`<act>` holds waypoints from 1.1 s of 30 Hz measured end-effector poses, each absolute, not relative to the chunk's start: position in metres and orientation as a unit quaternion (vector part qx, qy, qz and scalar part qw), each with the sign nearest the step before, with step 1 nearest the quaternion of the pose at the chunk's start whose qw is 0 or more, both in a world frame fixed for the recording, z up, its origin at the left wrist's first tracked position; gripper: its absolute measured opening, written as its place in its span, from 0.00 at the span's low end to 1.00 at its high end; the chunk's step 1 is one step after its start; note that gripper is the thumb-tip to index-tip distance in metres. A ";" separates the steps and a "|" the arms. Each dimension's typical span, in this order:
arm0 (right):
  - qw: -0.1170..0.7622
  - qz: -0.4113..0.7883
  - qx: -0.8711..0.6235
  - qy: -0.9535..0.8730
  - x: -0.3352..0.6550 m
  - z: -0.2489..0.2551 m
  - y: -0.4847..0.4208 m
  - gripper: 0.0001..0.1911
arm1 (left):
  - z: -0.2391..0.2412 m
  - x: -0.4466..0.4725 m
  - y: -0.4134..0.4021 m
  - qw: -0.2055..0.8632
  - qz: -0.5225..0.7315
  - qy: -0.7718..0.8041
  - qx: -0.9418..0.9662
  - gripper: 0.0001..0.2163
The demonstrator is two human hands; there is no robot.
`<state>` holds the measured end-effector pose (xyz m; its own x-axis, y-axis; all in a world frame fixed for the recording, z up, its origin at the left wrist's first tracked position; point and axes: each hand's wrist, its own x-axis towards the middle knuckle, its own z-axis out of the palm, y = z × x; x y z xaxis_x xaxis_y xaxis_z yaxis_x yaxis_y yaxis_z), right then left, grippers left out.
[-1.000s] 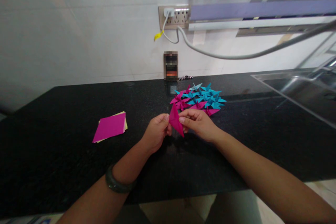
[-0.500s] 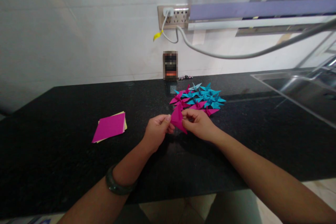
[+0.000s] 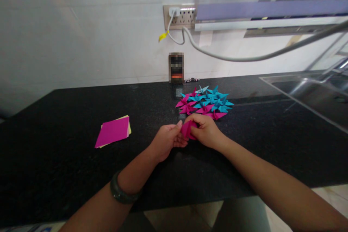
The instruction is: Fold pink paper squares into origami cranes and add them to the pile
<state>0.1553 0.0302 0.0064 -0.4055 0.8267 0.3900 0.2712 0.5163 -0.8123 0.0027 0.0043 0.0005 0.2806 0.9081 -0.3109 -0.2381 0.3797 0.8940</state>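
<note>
A partly folded piece of magenta origami paper (image 3: 186,129) is held between my hands above the black counter. My right hand (image 3: 205,130) is closed on it, thumb pressed over its front and fingers behind. From the other side, my left hand (image 3: 169,138) grips its left edge, with the lower fingers curled beneath it. Just beyond my hands lies a cluster of folded paper cranes (image 3: 213,100), blue and magenta, with one pale blue crane (image 3: 202,90) at the back. To the left rests a stack of square paper sheets (image 3: 112,132), magenta on top and yellow showing below.
The dark stone counter (image 3: 67,159) meets a white tiled wall. A phone-like object (image 3: 176,67), blurred out, leans there beside a beaded strand (image 3: 192,79). A wall socket (image 3: 179,17) feeds a white cable. At the right is a metal sink (image 3: 304,83).
The magenta paper has been turned and now shows smaller between my fingers. My left hand has shifted slightly right and down; my right thumb now covers more of the paper.
</note>
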 end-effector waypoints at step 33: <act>0.448 0.601 -0.393 -0.532 0.154 0.015 0.033 0.11 | 0.002 0.003 0.004 0.555 0.464 0.518 0.458 0.08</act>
<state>0.1544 0.0333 0.0148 -0.2894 0.9572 0.0048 -0.1203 -0.0314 -0.9922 0.0027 0.0038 0.0022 0.0344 0.9881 -0.1496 -0.0401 0.1509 0.9877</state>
